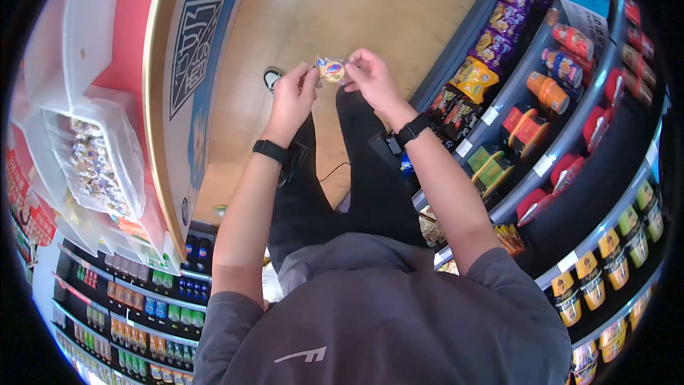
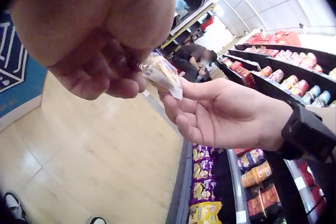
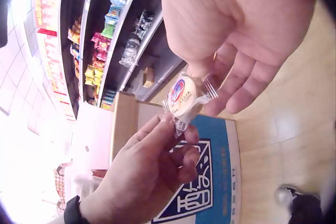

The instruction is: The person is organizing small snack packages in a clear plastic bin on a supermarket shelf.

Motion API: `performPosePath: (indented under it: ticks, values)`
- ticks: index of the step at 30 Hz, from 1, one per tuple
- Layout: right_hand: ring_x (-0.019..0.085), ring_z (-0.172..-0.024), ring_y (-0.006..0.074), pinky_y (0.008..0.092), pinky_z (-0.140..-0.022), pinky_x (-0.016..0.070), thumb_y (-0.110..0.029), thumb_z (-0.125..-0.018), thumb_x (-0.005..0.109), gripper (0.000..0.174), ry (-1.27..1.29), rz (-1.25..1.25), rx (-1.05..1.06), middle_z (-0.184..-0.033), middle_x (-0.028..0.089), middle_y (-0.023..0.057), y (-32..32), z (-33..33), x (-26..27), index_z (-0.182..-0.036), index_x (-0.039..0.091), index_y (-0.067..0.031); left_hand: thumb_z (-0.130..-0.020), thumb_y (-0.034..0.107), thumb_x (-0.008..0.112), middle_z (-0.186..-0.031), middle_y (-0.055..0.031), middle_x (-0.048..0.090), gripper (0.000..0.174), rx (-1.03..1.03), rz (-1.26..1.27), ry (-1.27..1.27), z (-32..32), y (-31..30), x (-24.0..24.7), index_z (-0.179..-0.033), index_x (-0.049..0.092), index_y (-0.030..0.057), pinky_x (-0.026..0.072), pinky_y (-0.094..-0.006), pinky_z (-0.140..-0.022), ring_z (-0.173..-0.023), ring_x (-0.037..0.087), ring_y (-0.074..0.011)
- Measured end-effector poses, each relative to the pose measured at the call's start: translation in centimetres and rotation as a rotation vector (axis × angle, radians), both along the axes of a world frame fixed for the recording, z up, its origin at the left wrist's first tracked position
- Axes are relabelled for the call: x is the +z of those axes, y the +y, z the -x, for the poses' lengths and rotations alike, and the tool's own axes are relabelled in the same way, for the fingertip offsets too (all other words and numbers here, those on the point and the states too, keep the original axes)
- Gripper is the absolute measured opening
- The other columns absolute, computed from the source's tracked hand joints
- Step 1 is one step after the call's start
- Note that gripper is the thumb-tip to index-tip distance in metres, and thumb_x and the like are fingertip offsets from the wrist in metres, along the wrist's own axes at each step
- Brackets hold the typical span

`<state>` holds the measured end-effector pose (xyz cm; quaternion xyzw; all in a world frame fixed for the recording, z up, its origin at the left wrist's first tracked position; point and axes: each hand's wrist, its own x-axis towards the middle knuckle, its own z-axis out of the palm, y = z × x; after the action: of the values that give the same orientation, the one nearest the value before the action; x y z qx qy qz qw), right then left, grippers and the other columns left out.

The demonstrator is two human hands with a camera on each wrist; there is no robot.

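Note:
Held up between both hands is a small round biscuit [image 1: 332,70] in a clear wrapper with a blue and red logo. My left hand [image 1: 293,100] pinches one end of the wrapper between thumb and index finger. At the opposite end, my right hand [image 1: 376,82] grips the wrapper with thumb and fingers. The right wrist view shows the biscuit [image 3: 184,98] face on, its crimped wrapper ends sticking out. In the left wrist view the left hand [image 2: 105,40] covers part of the wrapper. Black bands circle both wrists.
On the left stands a counter [image 1: 196,57] with a clear bin [image 1: 132,135] of small wrapped items. Shelves [image 1: 491,114] of snack bags and cups line the right. Drink shelves [image 1: 128,314] show at lower left. A person [image 2: 194,58] is in the background.

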<state>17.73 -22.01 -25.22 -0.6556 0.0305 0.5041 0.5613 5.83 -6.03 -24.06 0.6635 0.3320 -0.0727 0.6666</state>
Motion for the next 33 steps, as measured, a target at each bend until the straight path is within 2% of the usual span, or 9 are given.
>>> performPosePath:
  ticks: [4,6,10,13,19,23,26,30,33]
  values:
    - [0.067,-0.083,0.0112,0.0271,-0.063,0.0577,-0.009,-0.101,0.059,0.006,-0.030,-0.001,-0.039,-0.097,0.064,0.0028,2.5,0.1,-4.6,-0.100,0.054,-0.0056,-0.103,0.011,0.054,-0.077,-0.0081,0.070,0.015,0.005,-0.037,0.002,-0.1,1.8,-5.2,-0.097,0.059,-0.0021,0.0477,-0.0261,-0.055,-0.060,0.062,-0.0112]
    - [0.067,-0.086,0.0127,0.0269,-0.067,0.0573,-0.009,-0.102,0.057,0.004,-0.026,0.032,-0.037,-0.101,0.065,0.0043,3.6,0.1,-7.2,-0.102,0.054,-0.0062,-0.102,0.010,0.054,-0.077,-0.0079,0.069,0.013,0.059,-0.016,0.012,-0.3,2.4,-8.2,-0.098,0.058,-0.0021,0.0482,-0.0261,-0.056,-0.061,0.064,-0.0113]
    - [0.068,-0.082,0.0115,0.0281,-0.064,0.0587,-0.010,-0.100,0.061,0.009,0.012,-0.026,-0.089,-0.098,0.065,0.0032,5.1,0.4,-13.1,-0.103,0.054,-0.0044,-0.102,0.008,0.054,-0.079,-0.0079,0.069,0.011,0.121,0.036,0.068,-0.4,3.7,-13.5,-0.100,0.058,-0.0020,0.0490,-0.0261,-0.056,-0.064,0.066,-0.0110]
    - [0.068,-0.084,0.0124,0.0283,-0.065,0.0592,-0.010,-0.101,0.060,0.009,0.033,-0.073,-0.120,-0.099,0.065,0.0040,6.5,0.6,-16.5,-0.104,0.054,-0.0040,-0.105,0.012,0.051,-0.077,-0.0007,0.062,0.012,0.169,0.007,0.000,-0.8,4.5,-16.8,-0.099,0.057,0.0038,0.0402,-0.0196,-0.052,-0.063,0.059,-0.0044]
    - [0.067,-0.087,0.0132,0.0281,-0.066,0.0597,-0.011,-0.102,0.059,0.009,-0.004,-0.128,-0.063,-0.103,0.064,0.0057,7.5,-0.9,-23.1,-0.106,0.055,-0.0039,-0.106,0.012,0.050,-0.085,0.0009,0.062,0.010,0.142,0.146,-0.105,-0.6,5.7,-24.9,-0.100,0.056,0.0059,0.0417,-0.0192,-0.055,-0.070,0.062,-0.0053]
    - [0.067,-0.087,0.0125,0.0273,-0.066,0.0585,-0.012,-0.102,0.058,0.010,-0.038,-0.151,0.053,-0.104,0.063,0.0058,8.1,-3.5,-26.4,-0.106,0.055,-0.0039,-0.107,0.014,0.047,-0.089,-0.0001,0.063,0.012,0.115,0.168,-0.090,-1.2,6.3,-27.8,-0.102,0.055,0.0065,0.0430,-0.0194,-0.058,-0.073,0.064,-0.0070]
    - [0.067,-0.084,0.0125,0.0266,-0.066,0.0575,-0.011,-0.103,0.056,0.008,-0.047,-0.162,0.076,-0.102,0.063,0.0057,9.1,-4.8,-27.4,-0.106,0.053,-0.0041,-0.103,0.007,0.050,-0.079,-0.0030,0.065,0.010,0.148,0.116,-0.100,-2.9,7.3,-27.3,-0.102,0.056,-0.0001,0.0475,-0.0249,-0.062,-0.071,0.065,-0.0090]
    - [0.068,-0.084,0.0138,0.0280,-0.069,0.0587,-0.014,-0.105,0.052,0.011,-0.032,-0.207,0.207,-0.104,0.063,0.0077,11.1,-7.1,-27.7,-0.108,0.053,-0.0039,-0.103,0.006,0.049,-0.076,-0.0062,0.066,0.011,0.103,0.018,-0.161,-4.0,9.7,-28.2,-0.100,0.057,-0.0007,0.0473,-0.0256,-0.061,-0.070,0.066,-0.0102]
    - [0.069,-0.080,0.0152,0.0283,-0.069,0.0585,-0.014,-0.106,0.051,0.010,-0.044,-0.272,0.196,-0.104,0.064,0.0088,12.7,-7.6,-28.2,-0.107,0.052,-0.0034,-0.104,0.007,0.048,-0.077,-0.0070,0.066,0.012,0.120,-0.005,-0.186,-4.8,11.3,-29.5,-0.098,0.056,-0.0007,0.0479,-0.0261,-0.061,-0.069,0.067,-0.0112]
